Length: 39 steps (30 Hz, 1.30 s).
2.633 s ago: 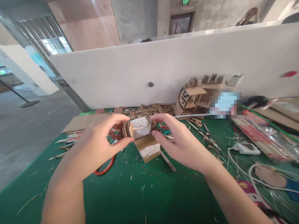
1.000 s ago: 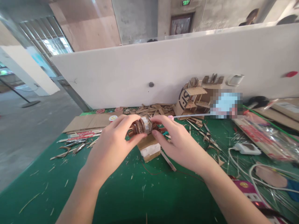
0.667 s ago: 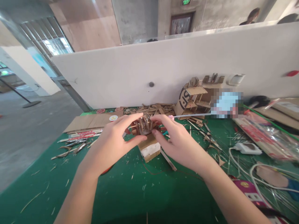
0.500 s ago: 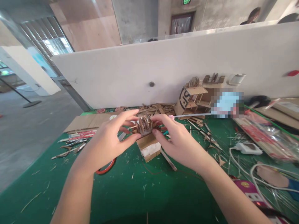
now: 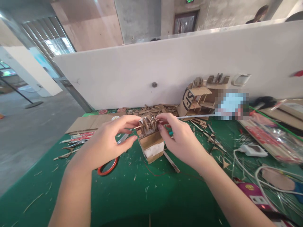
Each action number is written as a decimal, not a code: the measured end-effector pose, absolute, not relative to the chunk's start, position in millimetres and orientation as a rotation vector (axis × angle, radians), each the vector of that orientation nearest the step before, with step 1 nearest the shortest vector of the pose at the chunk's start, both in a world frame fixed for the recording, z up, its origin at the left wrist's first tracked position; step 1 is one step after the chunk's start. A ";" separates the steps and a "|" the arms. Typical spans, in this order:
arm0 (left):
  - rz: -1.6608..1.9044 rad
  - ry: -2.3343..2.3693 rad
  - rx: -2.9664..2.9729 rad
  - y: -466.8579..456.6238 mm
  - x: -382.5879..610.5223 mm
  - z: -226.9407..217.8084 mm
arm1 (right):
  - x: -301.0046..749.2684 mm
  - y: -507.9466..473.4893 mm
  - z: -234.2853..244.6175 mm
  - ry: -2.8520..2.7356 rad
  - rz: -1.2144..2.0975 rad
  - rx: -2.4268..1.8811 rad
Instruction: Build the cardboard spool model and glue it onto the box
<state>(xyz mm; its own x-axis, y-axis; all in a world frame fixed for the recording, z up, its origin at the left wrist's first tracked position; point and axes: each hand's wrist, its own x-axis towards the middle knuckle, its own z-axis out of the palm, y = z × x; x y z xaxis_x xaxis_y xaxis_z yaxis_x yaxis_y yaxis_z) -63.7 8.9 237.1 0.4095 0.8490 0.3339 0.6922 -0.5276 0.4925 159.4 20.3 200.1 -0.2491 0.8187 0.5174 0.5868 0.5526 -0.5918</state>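
Observation:
A small cardboard assembly with round discs on a stick axle (image 5: 149, 123) stands at the back of a small open cardboard box (image 5: 153, 150) with a white patch on its front. My left hand (image 5: 110, 135) is at its left side, thumb spread away and fingertips close to the stick end; whether they touch is unclear. My right hand (image 5: 181, 138) has thumb and forefinger closed on the assembly's right side. Scissors with red handles (image 5: 107, 167) lie partly hidden beneath my left hand. A thin wood strip (image 5: 171, 162) lies right of the box.
Cardboard scraps (image 5: 153, 109) pile along the white partition (image 5: 113, 78). A cardboard shelf model (image 5: 194, 97) stands behind on the right. A white charger (image 5: 253, 150), cables and a purple power strip (image 5: 254, 195) lie at right. Flat cardboard (image 5: 87, 123) covers the back left of the green table (image 5: 142, 195).
My left thumb has come away from the disc assembly and that hand has opened. The assembly now appears more upright over the box. My right hand remains at its right side.

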 end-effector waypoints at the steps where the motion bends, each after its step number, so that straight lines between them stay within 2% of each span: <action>1: 0.819 1.353 2.396 9.0 -63.4 236.9 | 159.3 20.3 199.5 -1.954 0.354 -1.132; 12: 0.855 1.383 2.409 11.3 -60.4 231.7 | 161.1 29.5 188.3 -1.988 0.567 -0.931; 21: 0.876 1.409 2.525 11.8 -56.0 230.8 | 148.3 27.8 172.2 -2.033 0.411 -0.977; 33: 0.892 1.343 2.606 11.8 -52.1 229.8 | 153.9 28.4 178.7 -2.102 0.304 -0.878; 39: 0.869 1.349 2.650 11.5 -48.8 230.3 | 155.2 25.6 179.8 -2.160 0.194 -0.965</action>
